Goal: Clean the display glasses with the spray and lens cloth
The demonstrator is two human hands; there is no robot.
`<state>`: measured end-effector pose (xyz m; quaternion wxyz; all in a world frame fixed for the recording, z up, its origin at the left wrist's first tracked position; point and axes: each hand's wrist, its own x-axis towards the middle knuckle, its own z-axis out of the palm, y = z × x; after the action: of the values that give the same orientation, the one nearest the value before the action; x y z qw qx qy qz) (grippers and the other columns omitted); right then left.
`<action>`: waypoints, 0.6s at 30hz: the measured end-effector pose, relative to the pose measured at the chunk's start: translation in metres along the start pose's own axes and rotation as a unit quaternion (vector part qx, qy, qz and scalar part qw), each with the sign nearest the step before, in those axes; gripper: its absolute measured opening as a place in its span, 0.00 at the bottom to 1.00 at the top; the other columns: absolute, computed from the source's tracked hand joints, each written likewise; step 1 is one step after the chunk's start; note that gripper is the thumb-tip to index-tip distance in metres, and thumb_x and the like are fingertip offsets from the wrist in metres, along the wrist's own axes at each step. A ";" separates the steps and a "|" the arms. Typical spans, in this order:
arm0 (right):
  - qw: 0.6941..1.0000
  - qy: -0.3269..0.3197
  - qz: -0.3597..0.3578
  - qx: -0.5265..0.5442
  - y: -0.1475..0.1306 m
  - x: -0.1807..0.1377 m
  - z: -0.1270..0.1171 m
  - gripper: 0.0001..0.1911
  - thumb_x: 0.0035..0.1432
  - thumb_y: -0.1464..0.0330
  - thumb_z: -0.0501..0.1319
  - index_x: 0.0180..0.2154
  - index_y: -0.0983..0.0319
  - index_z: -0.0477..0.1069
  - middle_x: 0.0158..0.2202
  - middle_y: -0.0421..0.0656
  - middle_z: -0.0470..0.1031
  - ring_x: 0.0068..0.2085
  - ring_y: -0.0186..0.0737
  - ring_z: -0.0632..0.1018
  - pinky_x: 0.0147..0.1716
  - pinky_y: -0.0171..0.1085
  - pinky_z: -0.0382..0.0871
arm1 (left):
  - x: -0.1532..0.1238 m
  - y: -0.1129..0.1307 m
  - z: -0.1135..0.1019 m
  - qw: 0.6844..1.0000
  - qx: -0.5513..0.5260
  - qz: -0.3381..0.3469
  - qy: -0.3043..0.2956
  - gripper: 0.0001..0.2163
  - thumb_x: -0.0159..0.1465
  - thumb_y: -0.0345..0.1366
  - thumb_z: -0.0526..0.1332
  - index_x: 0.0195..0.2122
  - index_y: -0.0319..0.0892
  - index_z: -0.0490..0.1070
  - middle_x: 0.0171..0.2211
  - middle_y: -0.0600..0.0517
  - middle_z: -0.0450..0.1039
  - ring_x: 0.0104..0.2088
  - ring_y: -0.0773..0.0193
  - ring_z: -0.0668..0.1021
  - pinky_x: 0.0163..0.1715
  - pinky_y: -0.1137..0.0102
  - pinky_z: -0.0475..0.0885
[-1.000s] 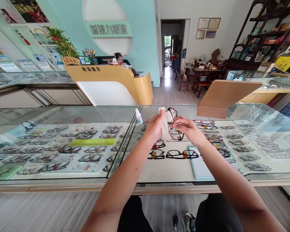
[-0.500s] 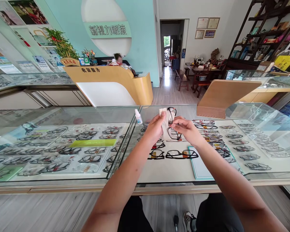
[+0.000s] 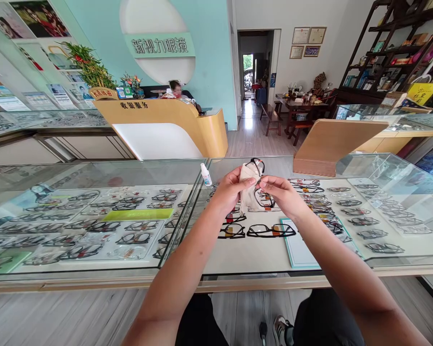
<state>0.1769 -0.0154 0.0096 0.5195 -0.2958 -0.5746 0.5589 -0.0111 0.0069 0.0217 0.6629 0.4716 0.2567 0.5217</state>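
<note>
A pale cleaning cloth (image 3: 248,196) is pinched in my left hand (image 3: 234,187), its thumb laid across the fabric. The cloth lies against a dark-framed pair of eyeglasses (image 3: 262,199), which is held on end above the glass counter. My right hand (image 3: 278,190) grips the frame near its middle with closed fingertips. One rim hangs below the fingers and the other rim, partly behind the cloth, points up. A small white spray bottle (image 3: 206,175) stands on the glass to the left of my hands.
Under the glass countertop (image 3: 238,259) lie several rows of eyeglasses (image 3: 271,230). A wooden mirror stand (image 3: 335,146) stands on the counter at the right. Past the counter is a wooden reception desk (image 3: 159,113), with a person (image 3: 175,87) behind it.
My left thumb has turned from pointing up to lying across the cloth, and the cloth now spreads over more of the upper rim. My right hand keeps its hold on the eyeglasses.
</note>
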 end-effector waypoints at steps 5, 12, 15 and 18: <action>1.000 -0.001 0.009 0.015 0.002 0.000 0.001 0.17 0.57 0.50 0.77 0.36 0.55 0.85 0.38 0.41 0.82 0.44 0.44 0.77 0.55 0.43 0.69 | 0.001 -0.006 0.000 1.000 0.025 0.000 -0.007 0.20 0.51 0.43 0.83 0.40 0.40 0.85 0.37 0.48 0.85 0.36 0.61 0.83 0.40 0.67 0.75; 1.000 0.006 0.006 0.015 -0.002 -0.002 0.006 0.17 0.57 0.50 0.77 0.35 0.56 0.84 0.36 0.39 0.78 0.41 0.41 0.75 0.49 0.40 0.68 | 0.000 -0.008 0.004 1.000 0.013 0.000 0.017 0.18 0.48 0.44 0.84 0.34 0.41 0.84 0.32 0.51 0.83 0.33 0.63 0.81 0.39 0.68 0.75; 1.000 0.005 0.001 0.003 -0.004 -0.002 0.007 0.18 0.58 0.49 0.76 0.35 0.56 0.83 0.36 0.39 0.78 0.40 0.41 0.74 0.48 0.40 0.68 | -0.001 -0.007 0.005 0.999 0.026 0.012 0.020 0.17 0.49 0.43 0.84 0.32 0.40 0.82 0.30 0.52 0.81 0.32 0.64 0.80 0.37 0.68 0.74; 1.000 0.000 -0.001 0.002 -0.001 -0.003 0.006 0.17 0.59 0.50 0.75 0.36 0.56 0.84 0.36 0.40 0.79 0.42 0.42 0.75 0.50 0.41 0.68 | -0.003 -0.006 0.005 0.999 0.030 0.038 0.015 0.17 0.50 0.41 0.83 0.36 0.40 0.83 0.32 0.51 0.83 0.34 0.63 0.82 0.40 0.66 0.76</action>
<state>0.1719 -0.0202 0.0110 0.5205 -0.2943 -0.5739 0.5595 -0.0052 0.0024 0.0184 0.6241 0.4929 0.2645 0.5454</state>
